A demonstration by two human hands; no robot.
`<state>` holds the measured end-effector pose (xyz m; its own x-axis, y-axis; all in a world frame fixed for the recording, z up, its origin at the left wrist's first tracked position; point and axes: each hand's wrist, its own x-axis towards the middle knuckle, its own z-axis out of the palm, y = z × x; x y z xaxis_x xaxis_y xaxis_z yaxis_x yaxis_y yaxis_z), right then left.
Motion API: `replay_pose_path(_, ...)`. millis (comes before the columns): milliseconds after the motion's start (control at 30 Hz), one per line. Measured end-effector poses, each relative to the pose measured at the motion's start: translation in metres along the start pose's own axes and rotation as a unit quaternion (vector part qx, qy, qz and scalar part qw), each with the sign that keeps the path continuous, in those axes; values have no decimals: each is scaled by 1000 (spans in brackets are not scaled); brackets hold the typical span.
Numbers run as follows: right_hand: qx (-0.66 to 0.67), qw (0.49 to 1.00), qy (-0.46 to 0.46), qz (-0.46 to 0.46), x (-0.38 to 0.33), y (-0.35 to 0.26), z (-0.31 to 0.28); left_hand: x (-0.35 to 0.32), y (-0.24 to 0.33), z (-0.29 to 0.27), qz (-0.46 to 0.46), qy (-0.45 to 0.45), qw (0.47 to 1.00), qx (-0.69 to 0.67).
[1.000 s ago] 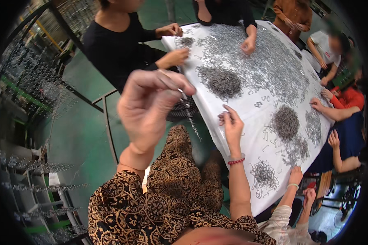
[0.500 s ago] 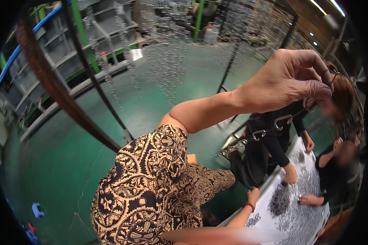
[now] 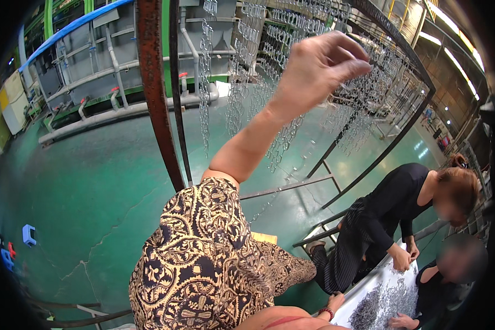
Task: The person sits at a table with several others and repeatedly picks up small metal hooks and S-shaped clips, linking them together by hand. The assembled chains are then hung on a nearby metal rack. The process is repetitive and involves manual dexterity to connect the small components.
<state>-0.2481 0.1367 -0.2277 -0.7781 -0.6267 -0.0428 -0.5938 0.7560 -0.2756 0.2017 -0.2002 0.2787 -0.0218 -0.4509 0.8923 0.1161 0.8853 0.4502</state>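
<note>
My left hand (image 3: 327, 66), raised high in front of the hanging rack, has thumb and fingers pinched together. From near its fingertips a thin chain of small metal clips (image 3: 283, 188) slants down to the left; its upper part is blurred, and the point of grip is hard to see. Behind the hand hang many similar chains of metal clips (image 3: 234, 104) in rows. Low in the view, my right hand (image 3: 334, 301), with a red bracelet at the wrist, is curled at the edge of the white-topped table (image 3: 344, 316). Its fingertips are partly hidden.
A rusty post (image 3: 155, 93) and dark frame bars (image 3: 393, 159) surround the chains. At right, a co-worker in black (image 3: 393, 206) bends over the table beside another person (image 3: 451, 269); a pile of metal clips (image 3: 368, 308) lies there. Grey pipes (image 3: 121, 110) run along the machinery.
My left hand has moved left and up to the hanging chains, bringing the chain of clips with it. The view has swung, so the table now sits lower.
</note>
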Motion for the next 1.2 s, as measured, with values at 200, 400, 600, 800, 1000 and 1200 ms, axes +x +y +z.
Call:
replay_pose_path(200,27,994,84,-59,6,9,9,20,-4,-63,31,108,964,241)
replay_pose_path(400,36,993,81,-72,16,17,17,44,-2,-101,-11,174,909,379)
replay_pose_path(600,38,993,88,-75,20,18,20,73,-2,-112,-34,237,898,368)
replay_pose_path(800,34,993,95,-68,22,19,24,114,-35,-144,55,313,884,343)
replay_pose_path(1000,45,993,89,-68,27,23,26,135,-56,-169,98,331,837,425)
replay_pose_path(1200,51,993,79,-66,28,12,14,130,-61,-171,155,357,801,454)
